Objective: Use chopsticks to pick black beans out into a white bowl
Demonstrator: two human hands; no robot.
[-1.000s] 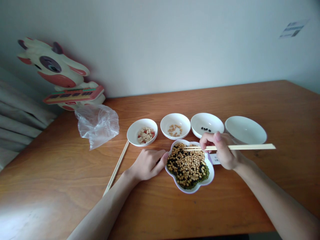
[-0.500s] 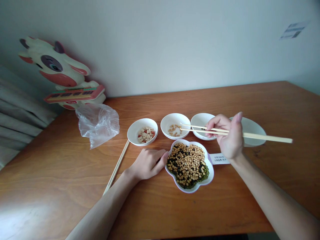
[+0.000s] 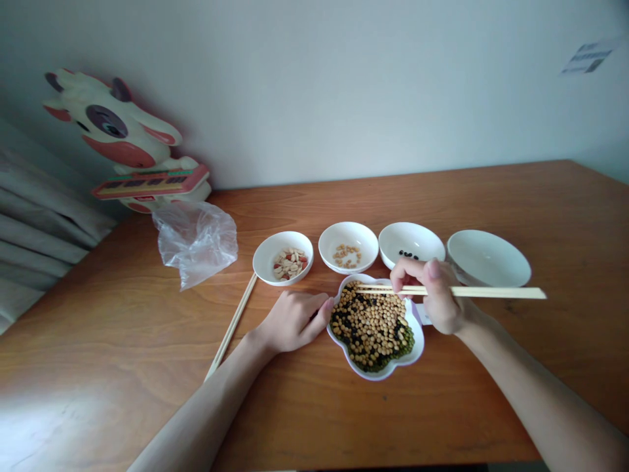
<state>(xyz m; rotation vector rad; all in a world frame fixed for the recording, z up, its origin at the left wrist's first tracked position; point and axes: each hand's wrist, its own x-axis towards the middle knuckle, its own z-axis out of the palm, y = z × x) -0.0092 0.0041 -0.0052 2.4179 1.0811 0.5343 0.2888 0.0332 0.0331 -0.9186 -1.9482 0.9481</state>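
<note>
Flower-shaped dish (image 3: 417, 342) of mixed beans (image 3: 381, 318) stands on the near tabletop (image 3: 314, 413); left hand (image 3: 296, 321) loosely curled at its left side, grip not confirmable. Right hand (image 3: 436, 296) holds wooden chopsticks (image 3: 496, 292), tips (image 3: 366, 286) at the dish's far-left part. Change noted: tips have come back from over the soybean bowl (image 3: 361, 237), second from left on the far side, which suggests the picking-up step is again in hand. Black-bean bowl (image 3: 415, 238) stands just right of it.

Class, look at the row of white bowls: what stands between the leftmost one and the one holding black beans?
In the head view, a white bowl of tan beans stands between the leftmost bowl and the black-bean bowl.
</note>
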